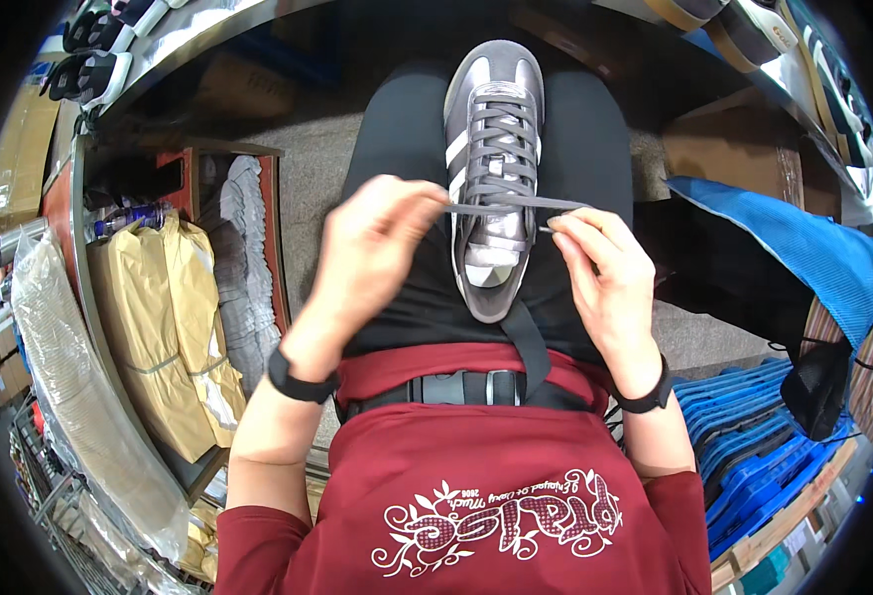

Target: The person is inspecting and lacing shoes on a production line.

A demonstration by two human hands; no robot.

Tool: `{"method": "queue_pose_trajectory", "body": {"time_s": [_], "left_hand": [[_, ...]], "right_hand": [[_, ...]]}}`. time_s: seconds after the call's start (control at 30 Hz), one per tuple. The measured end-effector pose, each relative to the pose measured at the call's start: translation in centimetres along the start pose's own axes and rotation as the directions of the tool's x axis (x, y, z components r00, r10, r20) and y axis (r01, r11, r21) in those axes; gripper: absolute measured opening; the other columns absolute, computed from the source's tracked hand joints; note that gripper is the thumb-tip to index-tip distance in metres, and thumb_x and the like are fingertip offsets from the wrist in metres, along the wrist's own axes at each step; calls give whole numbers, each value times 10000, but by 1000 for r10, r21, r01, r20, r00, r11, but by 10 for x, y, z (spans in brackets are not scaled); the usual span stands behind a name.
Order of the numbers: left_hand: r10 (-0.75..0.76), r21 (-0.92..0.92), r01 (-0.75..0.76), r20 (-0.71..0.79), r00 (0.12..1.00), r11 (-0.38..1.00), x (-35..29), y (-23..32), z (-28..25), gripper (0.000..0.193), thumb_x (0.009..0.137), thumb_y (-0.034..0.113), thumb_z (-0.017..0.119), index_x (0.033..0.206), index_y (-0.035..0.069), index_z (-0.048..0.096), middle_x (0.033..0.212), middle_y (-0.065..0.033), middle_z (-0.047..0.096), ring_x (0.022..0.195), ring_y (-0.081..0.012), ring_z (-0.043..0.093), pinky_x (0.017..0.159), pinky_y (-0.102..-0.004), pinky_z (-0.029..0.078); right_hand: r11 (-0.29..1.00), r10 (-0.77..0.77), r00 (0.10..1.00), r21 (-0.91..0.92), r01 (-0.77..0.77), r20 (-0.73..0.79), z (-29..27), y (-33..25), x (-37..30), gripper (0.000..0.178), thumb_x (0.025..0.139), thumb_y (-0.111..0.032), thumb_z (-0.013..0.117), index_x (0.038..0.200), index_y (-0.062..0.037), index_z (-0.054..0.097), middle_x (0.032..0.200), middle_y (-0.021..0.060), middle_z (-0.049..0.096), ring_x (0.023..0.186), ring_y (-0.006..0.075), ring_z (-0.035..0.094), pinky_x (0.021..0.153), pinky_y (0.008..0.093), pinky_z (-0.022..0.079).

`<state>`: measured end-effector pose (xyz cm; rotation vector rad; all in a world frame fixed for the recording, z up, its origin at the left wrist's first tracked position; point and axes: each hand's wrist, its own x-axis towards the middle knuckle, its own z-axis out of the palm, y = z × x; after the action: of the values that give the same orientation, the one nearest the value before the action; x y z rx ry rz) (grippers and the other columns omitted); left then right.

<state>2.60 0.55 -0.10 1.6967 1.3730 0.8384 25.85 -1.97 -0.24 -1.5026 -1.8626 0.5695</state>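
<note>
A grey and silver sneaker [496,129] with pale side stripes rests on my lap, its toe pointing away from me. Its dark grey shoelace [505,135] is threaded in crossing rows up the front. Both lace ends stretch sideways above the shoe opening. My left hand [377,243], a little blurred, pinches one end at the left of the shoe. On the right side, my right hand [605,273] pinches the other end between thumb and fingertips, with a lace tip poking out toward the shoe.
Brown-paper bundles [149,317] and a plastic-wrapped stack [79,377] stand at my left. Blue plastic crates or hangers [754,436] and a blue cloth [784,238] are at my right. Other shoes [89,77] line the bench edge ahead.
</note>
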Motion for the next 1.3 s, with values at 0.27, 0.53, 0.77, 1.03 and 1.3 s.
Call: {"method": "queue_pose_trajectory", "body": {"time_s": [0.27, 0.53, 0.77, 1.03, 1.3], "left_hand": [[331, 346, -332, 65, 941, 877, 8, 27, 50, 253, 653, 54, 734, 899, 47, 675, 735, -54, 587, 665, -218, 577, 549, -310, 472], [381, 478, -371, 80, 921, 796, 8, 28, 64, 271, 646, 118, 733, 895, 35, 666, 722, -37, 562, 663, -194, 569, 550, -310, 473], [472, 400, -476, 114, 874, 784, 18, 19, 56, 121, 659, 50, 663, 765, 42, 605, 687, -48, 518, 631, -216, 562, 519, -329, 452], [-113, 50, 101, 402, 908, 994, 4, 41, -13, 201, 725, 55, 702, 917, 29, 649, 771, -60, 535, 705, -152, 533, 619, -254, 417], [-158, -160, 202, 252, 955, 966, -23, 20, 7, 246, 870, -50, 508, 1083, 32, 602, 826, -81, 625, 733, -142, 615, 705, -247, 480]], "right_hand": [[984, -127, 991, -123, 131, 43, 3, -3, 6, 153, 704, 42, 647, 849, 4, 620, 778, 103, 551, 709, 261, 576, 623, 351, 480], [901, 327, 945, 292, -320, 25, 10, 6, 6, 230, 739, 24, 652, 964, -22, 661, 735, 97, 626, 651, 180, 640, 593, 285, 506], [983, 17, 995, 180, -34, 94, 5, -11, 0, 359, 717, 33, 655, 1069, -32, 626, 846, 90, 614, 743, 224, 613, 643, 314, 498], [965, -226, 955, 175, 193, 193, 2, -16, -3, 229, 727, -35, 679, 948, -18, 620, 793, 86, 576, 721, 226, 570, 583, 308, 462], [780, 47, 973, 618, 104, -224, -102, -49, 19, 341, 951, -231, 434, 644, -84, 408, 781, 41, 357, 748, 158, 384, 792, 302, 344]]}}
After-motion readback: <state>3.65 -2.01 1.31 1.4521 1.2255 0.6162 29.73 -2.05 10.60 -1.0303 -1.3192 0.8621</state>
